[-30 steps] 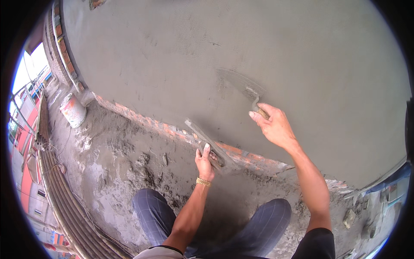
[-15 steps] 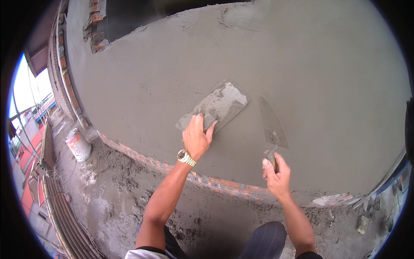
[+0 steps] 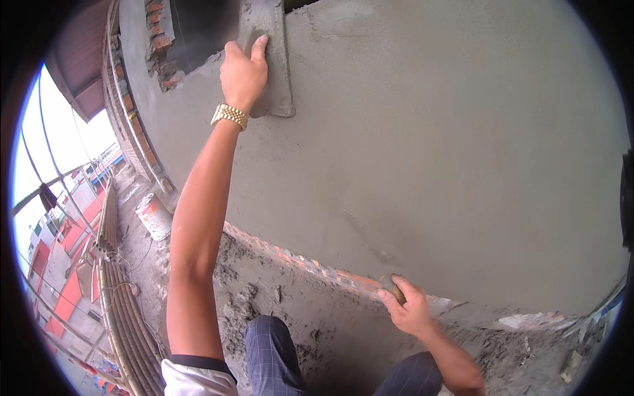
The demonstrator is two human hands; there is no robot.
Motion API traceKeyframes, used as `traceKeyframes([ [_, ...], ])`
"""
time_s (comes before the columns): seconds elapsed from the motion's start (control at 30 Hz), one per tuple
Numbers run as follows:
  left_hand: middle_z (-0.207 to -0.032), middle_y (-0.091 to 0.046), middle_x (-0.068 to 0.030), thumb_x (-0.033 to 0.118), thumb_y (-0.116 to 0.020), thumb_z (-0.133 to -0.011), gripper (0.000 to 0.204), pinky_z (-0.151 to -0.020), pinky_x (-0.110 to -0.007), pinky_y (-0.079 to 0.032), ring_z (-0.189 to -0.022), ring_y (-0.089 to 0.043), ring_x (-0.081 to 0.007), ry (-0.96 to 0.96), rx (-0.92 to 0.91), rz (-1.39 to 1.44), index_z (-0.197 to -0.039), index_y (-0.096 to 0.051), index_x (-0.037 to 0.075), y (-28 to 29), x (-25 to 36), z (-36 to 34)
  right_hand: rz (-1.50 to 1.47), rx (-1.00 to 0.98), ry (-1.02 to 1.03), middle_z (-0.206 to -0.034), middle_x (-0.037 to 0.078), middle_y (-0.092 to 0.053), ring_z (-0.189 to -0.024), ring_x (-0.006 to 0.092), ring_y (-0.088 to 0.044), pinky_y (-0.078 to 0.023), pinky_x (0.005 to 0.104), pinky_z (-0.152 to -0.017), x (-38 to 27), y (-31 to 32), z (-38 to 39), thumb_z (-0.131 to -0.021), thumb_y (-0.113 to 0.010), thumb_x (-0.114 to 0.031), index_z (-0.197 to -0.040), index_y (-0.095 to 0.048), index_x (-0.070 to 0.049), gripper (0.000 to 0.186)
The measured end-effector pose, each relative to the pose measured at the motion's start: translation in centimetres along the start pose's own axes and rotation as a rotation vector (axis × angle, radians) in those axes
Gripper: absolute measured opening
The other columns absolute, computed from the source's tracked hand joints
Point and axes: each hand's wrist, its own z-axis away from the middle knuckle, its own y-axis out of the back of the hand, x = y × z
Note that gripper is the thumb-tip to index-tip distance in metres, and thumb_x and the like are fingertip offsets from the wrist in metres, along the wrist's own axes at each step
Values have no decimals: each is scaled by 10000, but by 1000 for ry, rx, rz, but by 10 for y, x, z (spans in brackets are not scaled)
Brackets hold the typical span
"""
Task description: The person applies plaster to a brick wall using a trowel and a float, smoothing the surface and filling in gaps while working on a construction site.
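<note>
High on the grey plastered wall [image 3: 436,152], my left hand [image 3: 243,74] is closed round the grip of a rectangular plastering float [image 3: 280,72]. The float lies against the wall by the lower edge of a dark opening [image 3: 205,36], upright with its top cut off by the picture edge. Low down by the wall's foot, my right hand [image 3: 409,310] wraps round the handle of a pointed trowel [image 3: 395,288]. Its blade is smeared by motion and hardly stands out from the plaster. A gold watch [image 3: 230,116] circles my left wrist.
Rough brick [image 3: 160,45] edges the opening's left side. A strip of bare brick [image 3: 310,265] runs along the wall's base. To the left stand a stained paint bucket [image 3: 153,216] and a bundle of long poles [image 3: 122,317] by the drop. Wet mortar covers the ground [image 3: 330,330].
My left hand has carried the float up and left across the wall to the opening, turning it upright. My right hand has lowered the trowel slightly, and its blade has tilted left. The view has shifted too.
</note>
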Motion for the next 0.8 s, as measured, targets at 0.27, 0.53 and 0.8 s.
traceKeyframes([
  [0.27, -616, -583, -262, 369, -660, -963, 460, -537, -501, -480, -595, -612, -448, -233, -312, 298, -919, -397, -6, -1, 110, 120, 45, -137, -68, -762, 151, -621, -664, 215, -596, -489, 350, -624, 11, 2, 6, -954, -699, -267, -1152, -599, 99, 429],
  [0.53, -819, -580, -82, 351, -719, -905, 400, -474, -385, -476, -652, -638, -268, -1038, -258, 24, -959, -431, 79, 8, 75, 78, 87, -521, -179, -973, 228, -700, -815, 359, -692, -546, 419, -737, -13, -36, 6, -966, -668, -331, -1208, -603, 62, 466],
  [0.8, -686, -623, -269, 427, -617, -979, 487, -563, -511, -494, -621, -622, -487, 84, -207, 61, -960, -432, -23, 9, -90, 100, 52, -399, -35, -956, 235, -703, -845, 377, -696, -546, 431, -748, 1, -51, 10, -965, -663, -351, -1214, -601, 61, 485],
])
